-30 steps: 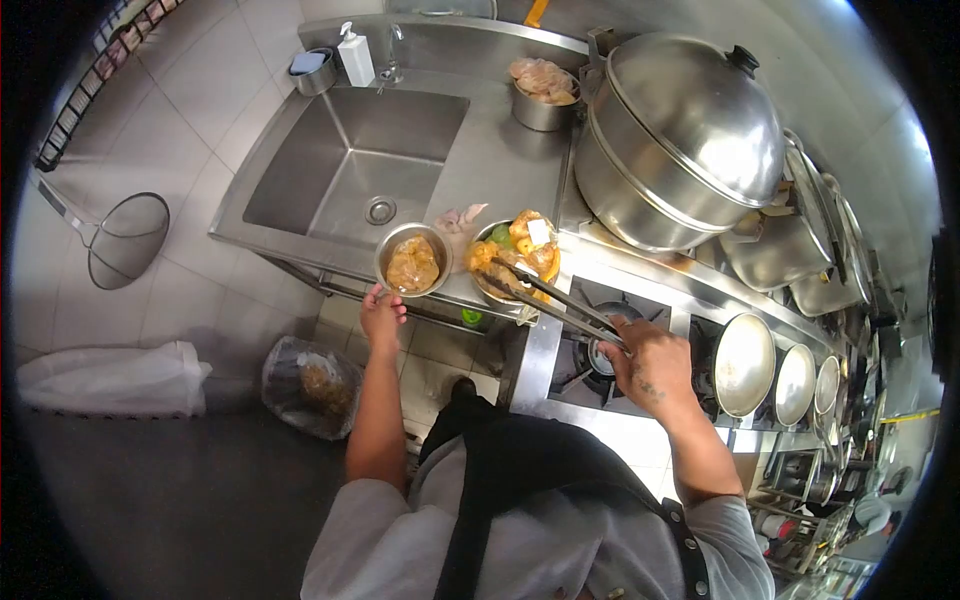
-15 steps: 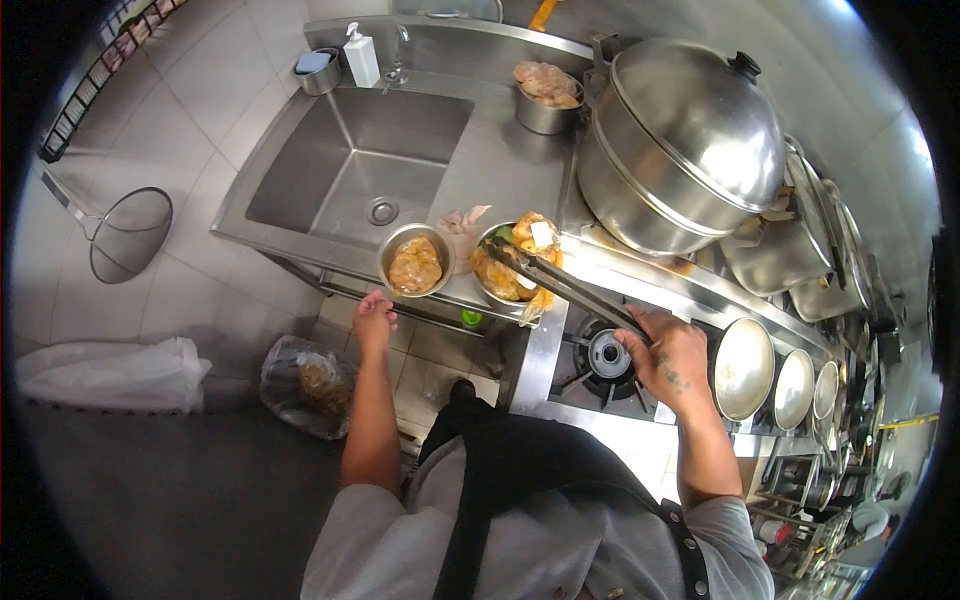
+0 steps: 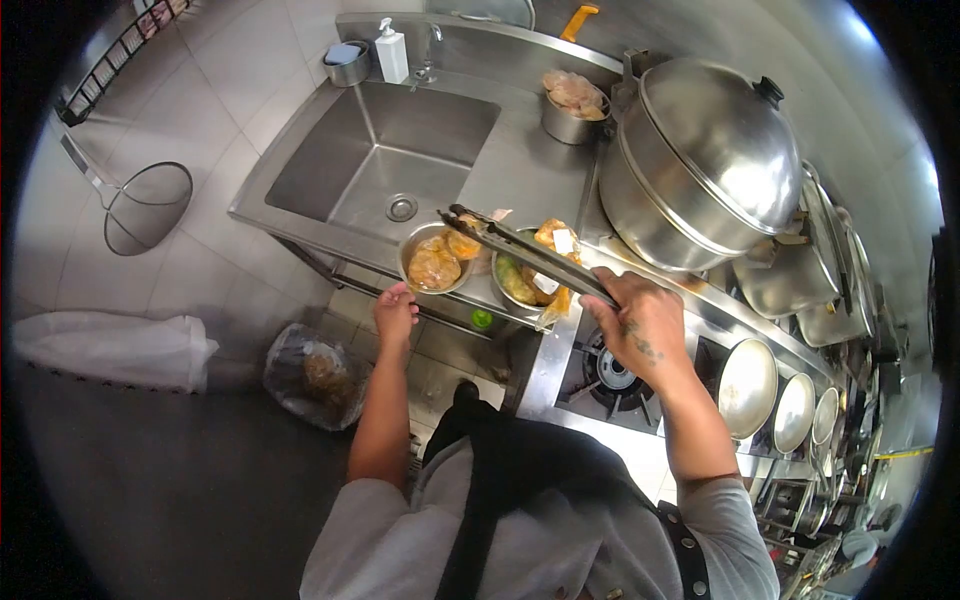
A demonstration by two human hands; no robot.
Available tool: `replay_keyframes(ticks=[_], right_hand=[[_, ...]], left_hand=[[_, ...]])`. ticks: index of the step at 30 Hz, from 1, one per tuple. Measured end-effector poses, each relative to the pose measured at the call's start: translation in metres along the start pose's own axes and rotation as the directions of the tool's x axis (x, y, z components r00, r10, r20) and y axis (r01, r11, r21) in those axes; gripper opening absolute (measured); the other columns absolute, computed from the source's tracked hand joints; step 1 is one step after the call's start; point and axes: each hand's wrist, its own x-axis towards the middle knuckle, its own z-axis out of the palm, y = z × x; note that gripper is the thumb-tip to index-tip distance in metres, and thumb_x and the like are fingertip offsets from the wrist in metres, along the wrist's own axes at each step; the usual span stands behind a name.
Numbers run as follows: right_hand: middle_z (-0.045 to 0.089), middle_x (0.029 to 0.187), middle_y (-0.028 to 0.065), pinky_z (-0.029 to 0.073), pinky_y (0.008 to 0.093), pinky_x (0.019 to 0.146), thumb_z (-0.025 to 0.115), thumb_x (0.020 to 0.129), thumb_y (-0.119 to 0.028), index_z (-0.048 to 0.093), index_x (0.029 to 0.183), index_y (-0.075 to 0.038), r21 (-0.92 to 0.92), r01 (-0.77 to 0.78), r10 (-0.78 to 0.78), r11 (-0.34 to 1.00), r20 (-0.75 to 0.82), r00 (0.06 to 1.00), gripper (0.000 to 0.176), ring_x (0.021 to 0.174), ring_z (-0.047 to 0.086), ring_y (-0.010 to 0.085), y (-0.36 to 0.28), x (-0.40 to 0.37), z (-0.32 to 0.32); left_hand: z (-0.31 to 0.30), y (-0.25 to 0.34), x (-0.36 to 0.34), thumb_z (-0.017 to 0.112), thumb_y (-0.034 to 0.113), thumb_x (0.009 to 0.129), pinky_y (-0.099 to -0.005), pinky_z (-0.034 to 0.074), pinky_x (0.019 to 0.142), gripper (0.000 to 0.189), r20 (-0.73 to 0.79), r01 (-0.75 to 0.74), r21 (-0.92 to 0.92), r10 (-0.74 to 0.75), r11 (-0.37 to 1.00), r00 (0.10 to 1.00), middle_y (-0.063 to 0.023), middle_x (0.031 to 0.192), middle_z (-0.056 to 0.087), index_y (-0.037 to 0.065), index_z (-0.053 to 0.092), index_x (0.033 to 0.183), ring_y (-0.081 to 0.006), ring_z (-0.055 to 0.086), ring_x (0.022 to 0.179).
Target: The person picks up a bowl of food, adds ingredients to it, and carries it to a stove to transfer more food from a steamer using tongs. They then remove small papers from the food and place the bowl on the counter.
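Observation:
My right hand (image 3: 640,320) is closed around the handles of long metal tongs (image 3: 545,262). The tongs reach left over two metal bowls at the counter's front edge. Below their dark tips, an orange-coated chunk of food (image 3: 462,243) sits at the right side of the left bowl (image 3: 403,262), beside a larger yellow-orange chunk (image 3: 433,265). My left hand (image 3: 397,312) has its fingers curled together, fingertips right at that bowl's front rim. The right bowl (image 3: 499,287), partly hidden under the tongs, contains orange food with something green and a white piece.
Behind the bowls are a sink (image 3: 335,170), a soap pump bottle (image 3: 392,55) and a pot of pale pieces (image 3: 572,108). A large lidded steamer (image 3: 690,170) stands at right, with a gas burner (image 3: 612,372) in front. A bagged bin (image 3: 318,378) sits lower left.
The tongs have swung left from the right bowl to above the left bowl. A second orange chunk now shows in the left bowl. My left hand stays at its rim. The view has shifted slightly.

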Motion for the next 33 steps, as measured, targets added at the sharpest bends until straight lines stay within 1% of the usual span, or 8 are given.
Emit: replay_keyframes(ticks=[7, 10, 13, 20, 23, 25, 29, 33], right_hand=[[0.065, 0.078, 0.0170, 0.051, 0.0426, 0.060, 0.065, 0.085, -0.030, 0.067, 0.104, -0.006, 0.056, 0.121, -0.119, 0.991, -0.040, 0.992, 0.030, 0.070, 0.065, 0.0340, -0.013, 0.032, 0.058], [0.066, 0.083, 0.0155, 0.052, 0.0427, 0.064, 0.063, 0.087, -0.031, 0.062, 0.117, -0.010, -0.090, 0.014, 0.000, 0.996, 0.156, 0.988, 0.037, 0.074, 0.066, 0.0324, -0.010, 0.042, 0.096], [0.065, 0.081, 0.0167, 0.053, 0.0435, 0.064, 0.062, 0.088, -0.031, 0.059, 0.118, -0.010, -0.140, -0.017, 0.042, 0.990, 0.175, 0.984, 0.037, 0.074, 0.066, 0.0332, -0.004, 0.035, 0.121], [0.065, 0.082, 0.0179, 0.052, 0.0436, 0.064, 0.063, 0.087, -0.033, 0.058, 0.122, -0.010, -0.149, -0.060, 0.087, 0.987, 0.178, 0.980, 0.042, 0.074, 0.067, 0.0335, 0.002, 0.031, 0.113], [0.066, 0.082, 0.0178, 0.051, 0.0448, 0.066, 0.064, 0.087, -0.036, 0.061, 0.118, -0.008, -0.022, -0.140, 0.141, 0.990, 0.084, 0.986, 0.042, 0.075, 0.066, 0.0341, 0.010, 0.017, 0.080], [0.066, 0.082, 0.0180, 0.051, 0.0414, 0.067, 0.065, 0.087, -0.038, 0.063, 0.117, -0.006, 0.020, -0.216, 0.215, 0.976, 0.063, 0.975, 0.044, 0.075, 0.066, 0.0343, 0.020, 0.000, 0.052], [0.067, 0.080, 0.0220, 0.050, 0.0376, 0.068, 0.063, 0.089, -0.042, 0.061, 0.121, -0.001, 0.415, -0.396, 0.450, 0.819, -0.036, 0.892, 0.052, 0.072, 0.067, 0.0288, 0.072, -0.054, 0.034], [0.068, 0.094, 0.0234, 0.049, 0.0327, 0.079, 0.064, 0.091, -0.035, 0.062, 0.118, 0.001, 0.530, -0.518, 0.611, 0.672, -0.003, 0.791, 0.046, 0.088, 0.066, 0.0209, 0.097, -0.094, 0.021]], left_hand=[[-0.006, 0.001, 0.004, 0.058, 0.015, 0.087, -0.0255, 0.048, 0.052, 0.031, -0.006, -0.009, -0.003, 0.009, 1.000, 1.000, -0.0010, 0.087, 0.063, 0.007, 0.059, 0.117, -0.0099, 0.058, 0.065], [-0.010, -0.001, 0.011, 0.058, 0.016, 0.087, -0.0252, 0.047, 0.051, 0.030, -0.034, -0.032, -0.006, 0.032, 0.999, 0.999, -0.0005, 0.086, 0.062, 0.008, 0.059, 0.115, -0.0092, 0.057, 0.065], [-0.015, -0.003, 0.019, 0.057, 0.016, 0.087, -0.0250, 0.046, 0.051, 0.029, -0.031, -0.048, -0.018, 0.048, 0.999, 0.998, 0.0000, 0.086, 0.062, 0.009, 0.059, 0.115, -0.0090, 0.056, 0.066], [-0.009, 0.004, 0.017, 0.057, 0.011, 0.089, -0.0261, 0.047, 0.056, 0.026, -0.021, -0.030, 0.010, 0.030, 0.999, 0.999, -0.0013, 0.090, 0.062, 0.006, 0.059, 0.115, -0.0102, 0.057, 0.067], [-0.010, -0.010, 0.034, 0.057, 0.007, 0.089, -0.0263, 0.049, 0.064, 0.026, -0.089, -0.164, 0.068, 0.170, 0.984, 0.981, -0.0021, 0.091, 0.062, 0.006, 0.060, 0.114, -0.0127, 0.058, 0.073], [-0.009, -0.018, 0.045, 0.059, 0.005, 0.088, -0.0268, 0.049, 0.072, 0.024, -0.064, -0.401, 0.132, 0.412, 0.906, 0.909, -0.0036, 0.092, 0.062, 0.005, 0.062, 0.112, -0.0135, 0.059, 0.078], [0.027, 0.046, -0.026, 0.061, 0.006, 0.087, -0.0280, 0.049, 0.074, 0.022, 0.033, -0.615, 0.315, 0.639, 0.723, 0.768, -0.0068, 0.094, 0.061, 0.003, 0.063, 0.109, -0.0156, 0.059, 0.082], [0.095, 0.080, -0.108, 0.075, 0.019, 0.079, -0.0369, 0.047, 0.075, 0.029, 0.465, -0.885, 0.375, 0.770, 0.274, 0.436, -0.0104, 0.091, 0.057, 0.002, 0.062, 0.099, -0.0266, 0.058, 0.083]])
